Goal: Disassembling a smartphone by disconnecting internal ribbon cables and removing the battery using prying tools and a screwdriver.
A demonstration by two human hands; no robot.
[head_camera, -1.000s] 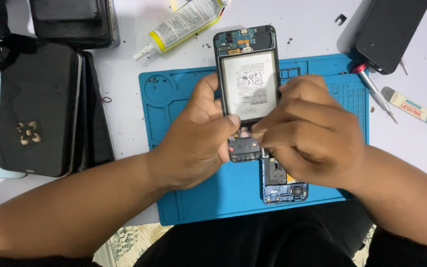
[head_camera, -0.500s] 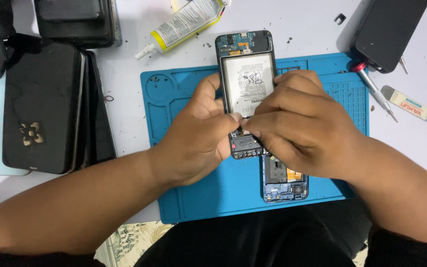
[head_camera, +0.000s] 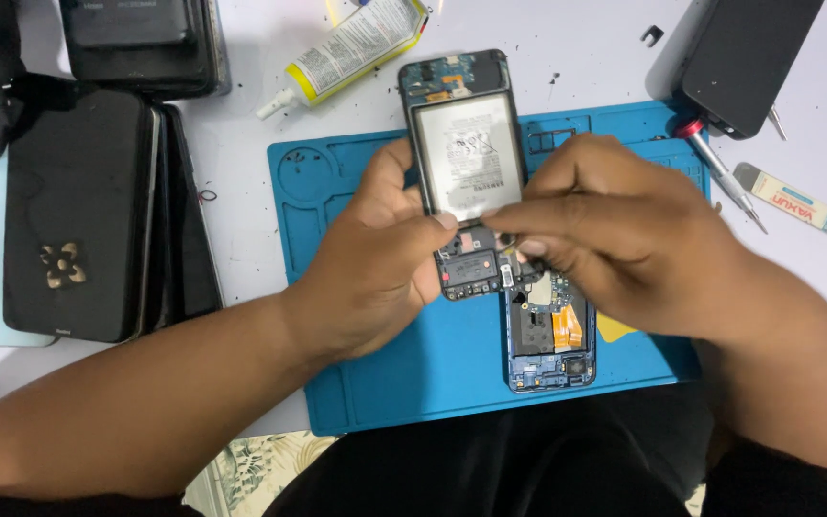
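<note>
Back cover already off, the opened smartphone [head_camera: 461, 163] is held above the blue repair mat [head_camera: 375, 364], left hand [head_camera: 375, 258] gripping its edge, right hand [head_camera: 614, 230] fingertips pinched at its lower board, battery not yet removed.

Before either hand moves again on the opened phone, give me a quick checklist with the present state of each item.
1. Opened phone held up over the blue mat: ok, left hand grips its lower left edge.
2. Right hand fingertips at the phone's lower end: ok, they pinch there.
3. What the fingertips grip: cannot tell, hidden by the fingers.
4. Battery seated in the frame: ok, it lies flat.
5. Second opened phone lying on the mat: ok, partly under the right hand.
6. Screwdriver within reach: ok, at the mat's right edge, untouched.
</note>
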